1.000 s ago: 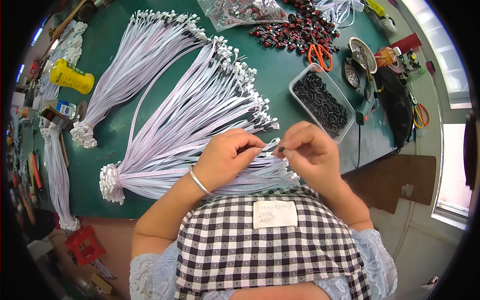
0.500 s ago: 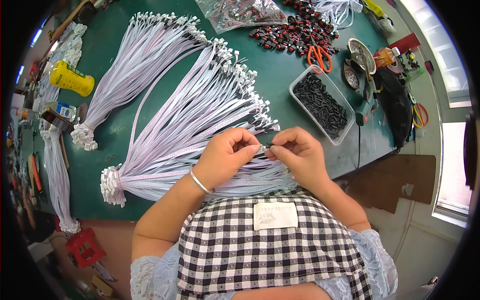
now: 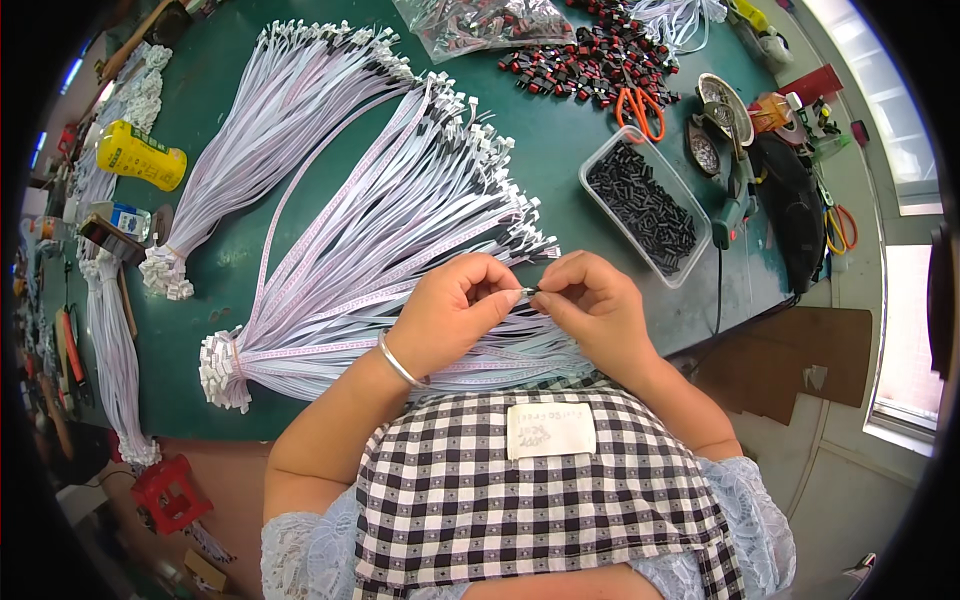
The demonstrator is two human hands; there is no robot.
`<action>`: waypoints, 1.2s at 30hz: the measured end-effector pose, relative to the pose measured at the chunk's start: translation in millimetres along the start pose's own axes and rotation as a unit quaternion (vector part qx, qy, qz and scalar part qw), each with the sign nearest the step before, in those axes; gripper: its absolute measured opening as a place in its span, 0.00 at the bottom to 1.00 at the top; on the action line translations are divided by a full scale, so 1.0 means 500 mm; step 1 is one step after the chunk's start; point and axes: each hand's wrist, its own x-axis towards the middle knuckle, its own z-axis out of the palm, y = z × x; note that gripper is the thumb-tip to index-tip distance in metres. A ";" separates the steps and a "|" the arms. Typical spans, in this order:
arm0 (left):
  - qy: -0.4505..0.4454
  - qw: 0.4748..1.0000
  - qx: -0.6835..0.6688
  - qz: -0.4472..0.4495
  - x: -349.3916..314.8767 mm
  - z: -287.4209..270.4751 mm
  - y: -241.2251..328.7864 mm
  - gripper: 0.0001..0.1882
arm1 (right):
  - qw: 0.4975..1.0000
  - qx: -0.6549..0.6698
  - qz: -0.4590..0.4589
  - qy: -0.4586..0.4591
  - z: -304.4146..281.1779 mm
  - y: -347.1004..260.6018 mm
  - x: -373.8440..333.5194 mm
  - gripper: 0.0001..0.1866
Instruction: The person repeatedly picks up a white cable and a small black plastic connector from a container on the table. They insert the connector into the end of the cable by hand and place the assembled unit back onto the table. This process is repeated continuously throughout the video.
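My left hand (image 3: 450,312), with a silver bangle at its wrist, pinches a small wire end between thumb and forefinger. Opposite it, my right hand (image 3: 597,303) pinches a small dark piece, probably a black sleeve, right against that end. The two fingertips almost meet, and most of what they hold is hidden. Under and beyond my hands spreads a large fan of white flat cables (image 3: 370,240), tied at the left, with white connectors and black parts along the far ends. An open clear plastic tub (image 3: 707,240) of short black sleeves (image 3: 640,205) stands right of my right hand.
A second cable bundle (image 3: 270,130) lies farther left, near a yellow bottle (image 3: 141,156). Red-and-black small parts (image 3: 590,65) are heaped at the back beside a clear bag (image 3: 480,25). Orange-handled scissors (image 3: 640,113), metal dishes (image 3: 722,108) and a corded green tool (image 3: 733,215) are at the right.
My fingertips have shifted slightly, and the dark piece now sits in line with the wire end. The right fingers have moved a little left. The cables and tub stay put.
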 end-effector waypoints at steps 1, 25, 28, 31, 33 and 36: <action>0.000 1.000 -0.002 0.000 0.001 0.000 0.000 0.04 | 1.000 -0.016 -0.021 -0.003 0.000 0.002 0.000 0.06; 0.034 0.963 0.223 0.149 -0.009 -0.004 0.032 0.04 | 0.943 -0.258 -0.190 -0.094 -0.019 -0.040 0.034 0.08; 0.034 0.962 0.226 0.150 -0.010 0.001 0.032 0.04 | 0.948 -0.246 -0.176 -0.100 -0.018 -0.041 0.034 0.08; 0.042 0.963 0.218 0.150 -0.010 0.002 0.030 0.04 | 0.964 -0.201 -0.149 -0.086 -0.015 -0.034 0.032 0.08; 0.037 0.971 0.198 0.126 -0.010 0.001 0.031 0.05 | 0.971 -0.180 -0.135 -0.076 -0.012 -0.030 0.028 0.08; 0.036 0.976 0.180 0.116 -0.010 0.001 0.030 0.05 | 0.970 -0.184 -0.141 -0.075 -0.011 -0.031 0.026 0.09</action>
